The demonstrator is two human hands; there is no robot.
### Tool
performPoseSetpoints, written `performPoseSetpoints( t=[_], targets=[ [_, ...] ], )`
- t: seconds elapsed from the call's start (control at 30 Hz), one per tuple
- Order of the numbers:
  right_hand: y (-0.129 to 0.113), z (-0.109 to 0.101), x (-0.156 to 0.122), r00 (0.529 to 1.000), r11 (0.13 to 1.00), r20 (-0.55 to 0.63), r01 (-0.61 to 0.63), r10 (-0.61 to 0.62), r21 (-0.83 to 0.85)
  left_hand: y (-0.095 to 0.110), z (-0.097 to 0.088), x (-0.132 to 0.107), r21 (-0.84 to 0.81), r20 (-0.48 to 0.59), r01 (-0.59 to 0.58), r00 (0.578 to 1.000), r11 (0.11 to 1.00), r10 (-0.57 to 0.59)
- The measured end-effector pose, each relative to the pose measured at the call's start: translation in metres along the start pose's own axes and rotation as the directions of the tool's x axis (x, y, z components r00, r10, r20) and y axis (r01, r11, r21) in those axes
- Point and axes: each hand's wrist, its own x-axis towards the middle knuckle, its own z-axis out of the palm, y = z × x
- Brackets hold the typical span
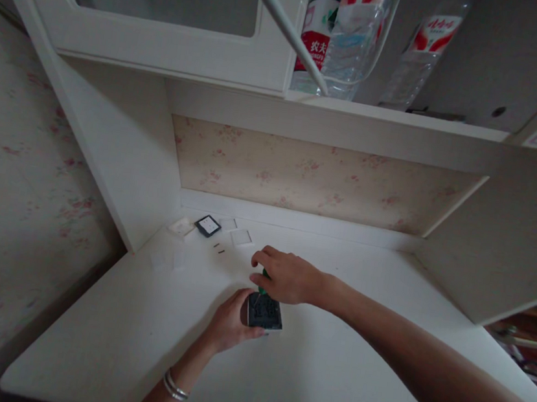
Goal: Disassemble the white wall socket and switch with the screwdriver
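Observation:
My left hand (228, 323) grips a small dark square block (265, 311), like the back of a wall switch, and steadies it on the white desk (134, 334). My right hand (283, 276) is closed round a small green-handled screwdriver (263, 277) whose tip points down into the block. A silver bracelet (174, 386) sits on my left wrist. At the back left of the desk lie a dark square switch part (207, 225), several white square plates (241, 237) and two tiny dark screws (218, 248).
A white cupboard (161, 38) with a glass door hangs overhead. Beside it, plastic water bottles (352, 35) stand on an open shelf. A white side panel (123, 144) bounds the desk on the left, another panel (512, 244) on the right.

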Motion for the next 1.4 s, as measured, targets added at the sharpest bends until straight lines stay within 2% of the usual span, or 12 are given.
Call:
performPoseSetpoints(
  t=[0.1,0.27,0.33,0.43,0.5,0.63,0.7,0.83,0.97,1.03,1.2,1.4],
  targets=[
    [0.000,0.001,0.004,0.998,0.995,-0.020,-0.054,0.052,-0.080,-0.002,0.000,0.001,0.011,0.008,-0.023,1.000,1.000,0.023],
    [0.002,-0.005,0.001,0.966,0.969,0.082,0.238,-0.244,0.070,-0.003,0.000,0.003,0.040,0.023,-0.046,0.999,0.998,0.046],
    [0.001,-0.006,0.002,0.981,0.985,0.094,0.163,-0.168,0.061,-0.004,0.000,0.003,0.043,0.026,-0.053,0.998,0.998,0.052],
    [0.001,-0.004,0.003,0.998,0.997,0.039,-0.050,0.053,-0.060,-0.004,0.000,0.003,0.046,0.017,-0.054,0.998,0.997,0.054],
    [0.001,-0.004,0.002,0.999,0.995,0.036,-0.032,0.036,-0.095,-0.004,0.001,0.003,0.043,0.010,-0.055,0.998,0.998,0.054],
    [0.003,-0.008,-0.002,0.972,0.980,0.121,0.197,-0.200,0.041,-0.002,0.000,0.003,0.046,0.014,-0.058,0.998,0.997,0.058],
    [0.003,-0.009,-0.002,0.981,0.988,0.117,0.147,-0.152,0.053,-0.001,-0.001,0.003,0.060,0.012,-0.058,0.998,0.997,0.058],
    [0.004,-0.007,0.000,0.996,0.994,0.051,-0.072,0.077,-0.084,-0.002,0.000,0.002,0.075,0.006,-0.036,0.999,0.997,0.036],
    [0.005,-0.009,-0.002,0.982,0.987,0.093,0.163,-0.164,0.015,-0.003,0.000,0.002,0.061,0.009,-0.029,1.000,0.998,0.029],
    [0.005,-0.009,-0.003,0.972,0.974,0.080,0.213,-0.219,0.078,-0.003,0.000,0.002,0.043,0.010,-0.037,0.999,0.998,0.037],
    [0.003,-0.003,0.003,0.998,0.995,0.010,-0.060,0.061,-0.082,-0.003,0.001,0.002,0.029,0.012,-0.066,0.998,0.997,0.065],
    [0.004,-0.009,0.004,0.978,0.982,0.091,0.186,-0.189,0.039,-0.005,0.001,0.003,0.039,0.003,-0.056,0.998,0.998,0.056]
  ],
)
